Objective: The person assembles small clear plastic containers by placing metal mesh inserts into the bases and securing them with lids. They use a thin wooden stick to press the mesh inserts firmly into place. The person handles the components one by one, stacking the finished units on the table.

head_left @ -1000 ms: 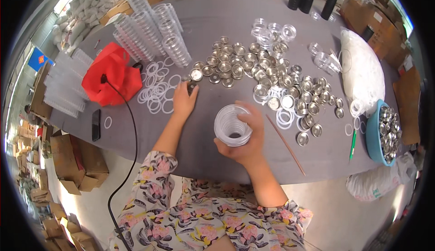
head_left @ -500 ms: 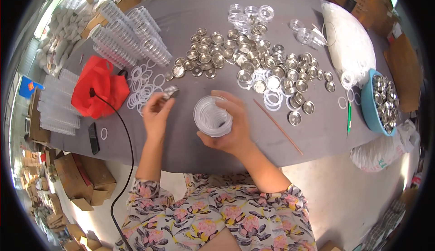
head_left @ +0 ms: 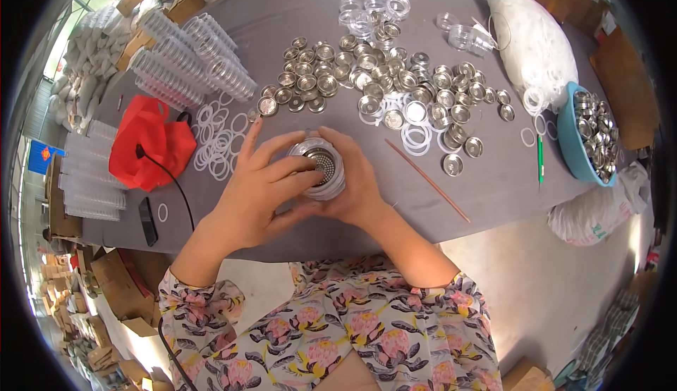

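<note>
My right hand (head_left: 361,183) is wrapped round a stack of clear plastic cups (head_left: 328,191), held above the table with its mouth facing up. Inside the mouth sits a shiny metal cap (head_left: 324,162) with a dotted or perforated face. My left hand (head_left: 248,188) reaches over the rim, its middle fingers on the metal cap and its thumb low against the stack. The left index finger points away toward a loose metal cap (head_left: 267,105). Part of the cap's face is covered by the fingers.
Metal caps (head_left: 367,74) are strewn beyond my hands, with white rings (head_left: 215,144) at left. Further left stand clear lid stacks (head_left: 183,59) and a red cloth bag (head_left: 148,144). A brown stick (head_left: 427,179), green pen-like tool (head_left: 541,162) and blue basin (head_left: 575,137) lie rightward.
My left hand has moved right, bringing the metal cap from beside the white rings into the mouth of the clear cup stack. My right hand still holds the stack.
</note>
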{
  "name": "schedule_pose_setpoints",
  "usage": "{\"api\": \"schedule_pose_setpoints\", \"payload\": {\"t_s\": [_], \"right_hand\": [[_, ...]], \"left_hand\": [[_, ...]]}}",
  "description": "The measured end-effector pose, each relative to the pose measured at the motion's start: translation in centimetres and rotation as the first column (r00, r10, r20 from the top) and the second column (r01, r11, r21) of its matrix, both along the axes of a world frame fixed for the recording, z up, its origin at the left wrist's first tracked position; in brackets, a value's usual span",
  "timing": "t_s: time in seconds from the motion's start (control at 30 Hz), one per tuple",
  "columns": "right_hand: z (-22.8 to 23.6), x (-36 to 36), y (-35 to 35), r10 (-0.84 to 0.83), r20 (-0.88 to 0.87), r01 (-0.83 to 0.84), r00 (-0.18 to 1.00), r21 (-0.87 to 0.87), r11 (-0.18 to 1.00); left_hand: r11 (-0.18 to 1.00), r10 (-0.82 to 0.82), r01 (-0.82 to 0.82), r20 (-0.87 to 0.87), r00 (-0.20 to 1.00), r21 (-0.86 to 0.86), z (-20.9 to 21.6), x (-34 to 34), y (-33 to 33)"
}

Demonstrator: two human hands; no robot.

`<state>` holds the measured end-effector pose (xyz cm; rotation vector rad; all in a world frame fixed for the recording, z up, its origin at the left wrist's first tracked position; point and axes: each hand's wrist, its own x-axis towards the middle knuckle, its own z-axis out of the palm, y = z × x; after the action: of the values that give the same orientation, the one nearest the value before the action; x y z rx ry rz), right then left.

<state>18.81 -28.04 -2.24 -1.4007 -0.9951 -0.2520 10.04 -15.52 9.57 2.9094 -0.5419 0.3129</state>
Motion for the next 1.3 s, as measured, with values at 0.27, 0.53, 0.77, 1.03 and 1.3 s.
{"api": "schedule_pose_setpoints", "payload": {"t_s": [0.27, 0.53, 0.77, 1.03, 1.3], "right_hand": [[0.4, -0.1, -0.1, 0.068, -0.197, -0.078, 0.978, -0.04, 0.996], [0.4, 0.4, -0.6, 0.026, -0.155, -0.049, 0.988, -0.152, 0.987], [0.7, 0.1, -0.6, 0.063, -0.198, -0.097, 0.978, -0.169, 0.981], [-0.1, 0.5, -0.5, 0.078, -0.213, -0.107, 0.974, -0.125, 0.986], [0.1, 0.6, -0.5, 0.065, -0.19, -0.092, 0.98, -0.134, 0.987]], "left_hand": [[0.964, 0.047, -0.015, 0.115, 0.992, -0.265, -3.1, -0.1, 0.6], [0.745, 0.297, 0.014, 0.35, 0.888, -0.667, -5.4, -0.8, 0.7], [0.668, 0.627, -0.377, 0.212, 0.75, -0.642, -13.8, -2.3, 6.8], [0.773, 0.535, -0.462, 0.056, 0.843, -0.436, -18.0, -0.8, 11.1], [0.611, 0.776, -0.753, 0.001, 0.63, -0.245, -21.2, 7.7, 19.1]]}}
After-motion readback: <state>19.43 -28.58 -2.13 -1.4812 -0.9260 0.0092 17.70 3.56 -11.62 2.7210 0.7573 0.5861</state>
